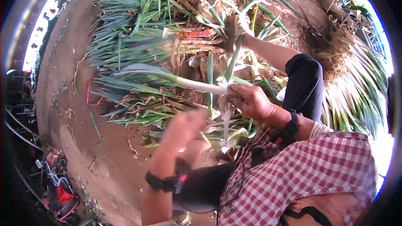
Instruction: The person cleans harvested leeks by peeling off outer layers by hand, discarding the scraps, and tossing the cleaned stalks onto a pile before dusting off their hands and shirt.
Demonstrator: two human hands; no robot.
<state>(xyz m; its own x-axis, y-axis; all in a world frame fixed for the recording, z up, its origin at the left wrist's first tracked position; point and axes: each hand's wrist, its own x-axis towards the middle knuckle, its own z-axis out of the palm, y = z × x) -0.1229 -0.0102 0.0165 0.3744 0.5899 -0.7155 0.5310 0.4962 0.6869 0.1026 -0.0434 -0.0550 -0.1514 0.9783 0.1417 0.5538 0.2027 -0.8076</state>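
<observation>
My right hand [253, 100] is closed around the root end of a long green onion [200, 86]. Its white stalk points left, and its green leaves [142, 70] lie over the pile. Thin pale peeled skin [226, 119] hangs below that hand. My left hand [184, 129] is smeared by motion, below the stalk and apart from it. Whether its fingers hold anything cannot be made out.
Bundled green onions [125, 50] lie on the bare soil [117, 155] ahead, one with a red-orange band [197, 34]. More onions with white stalks [356, 88] lie at the right. Peeled leaves and a bent leg [307, 83] are close by. A red bag [63, 194] sits lower left.
</observation>
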